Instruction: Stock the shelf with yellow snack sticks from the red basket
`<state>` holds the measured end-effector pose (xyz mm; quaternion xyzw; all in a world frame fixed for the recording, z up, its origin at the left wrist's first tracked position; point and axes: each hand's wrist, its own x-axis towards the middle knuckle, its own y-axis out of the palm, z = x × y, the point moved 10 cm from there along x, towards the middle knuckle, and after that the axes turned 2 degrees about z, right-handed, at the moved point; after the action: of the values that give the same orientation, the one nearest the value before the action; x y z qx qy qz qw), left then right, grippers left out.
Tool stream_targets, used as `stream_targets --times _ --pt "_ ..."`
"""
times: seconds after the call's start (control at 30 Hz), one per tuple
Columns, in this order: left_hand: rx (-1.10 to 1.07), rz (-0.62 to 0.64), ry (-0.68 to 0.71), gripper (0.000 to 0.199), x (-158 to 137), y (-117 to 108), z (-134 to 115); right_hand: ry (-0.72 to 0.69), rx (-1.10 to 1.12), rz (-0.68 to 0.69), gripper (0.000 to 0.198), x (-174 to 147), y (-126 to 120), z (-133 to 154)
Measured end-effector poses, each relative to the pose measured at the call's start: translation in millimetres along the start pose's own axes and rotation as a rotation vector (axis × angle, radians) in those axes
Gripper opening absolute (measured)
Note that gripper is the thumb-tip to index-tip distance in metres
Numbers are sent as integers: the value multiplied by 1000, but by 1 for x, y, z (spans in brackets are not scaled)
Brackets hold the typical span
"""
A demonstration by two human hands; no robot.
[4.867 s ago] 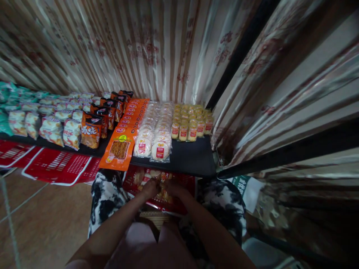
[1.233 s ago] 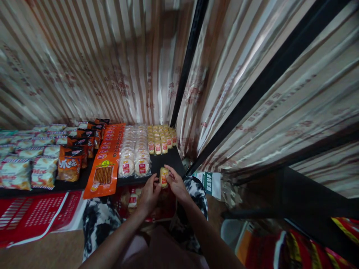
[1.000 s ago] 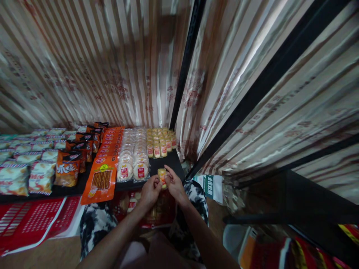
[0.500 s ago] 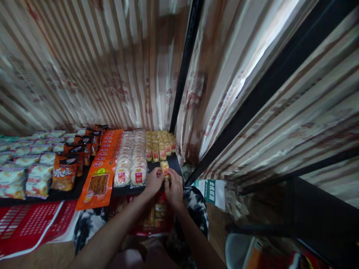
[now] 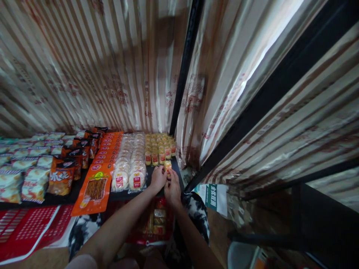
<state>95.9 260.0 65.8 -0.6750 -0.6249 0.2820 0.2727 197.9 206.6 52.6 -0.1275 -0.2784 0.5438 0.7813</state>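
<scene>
Between the fingertips of both hands is a small yellow snack packet (image 5: 167, 164) with a red and orange print. My left hand (image 5: 158, 178) pinches it from the left side, and my right hand (image 5: 172, 188) has its fingers closed on it from the right. Just behind the held packet stand rows of matching small yellow packets (image 5: 155, 158) on a black shelf (image 5: 150, 170). To the left of my hands lie two rows of round white crackers in clear wrappers (image 5: 137, 180). The fingers partly cover the held packet's lower end.
Orange snack bags (image 5: 97, 190), brown-orange bags (image 5: 61, 175) and white bags (image 5: 35, 185) fill the shelf leftward. Red baskets (image 5: 30, 228) sit below, one holding more packets. A black post (image 5: 182, 78) rises at the back corner, before a striped plastic curtain (image 5: 126, 74).
Both hands have moved slightly right and nearer the rows of yellow packets, with the packet still between them. The view has shifted slightly.
</scene>
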Motion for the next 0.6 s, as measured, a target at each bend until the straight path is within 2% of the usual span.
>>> stream_targets --times 0.23,0.47,0.6 --pt "-115 59 16 20 16 14 -13 -2 -15 -24 52 15 7 -8" --pt "-245 15 -20 26 20 15 -20 122 40 -70 47 37 10 -26" --pt "-265 -9 -40 27 23 16 -21 117 93 -93 46 47 14 -35"
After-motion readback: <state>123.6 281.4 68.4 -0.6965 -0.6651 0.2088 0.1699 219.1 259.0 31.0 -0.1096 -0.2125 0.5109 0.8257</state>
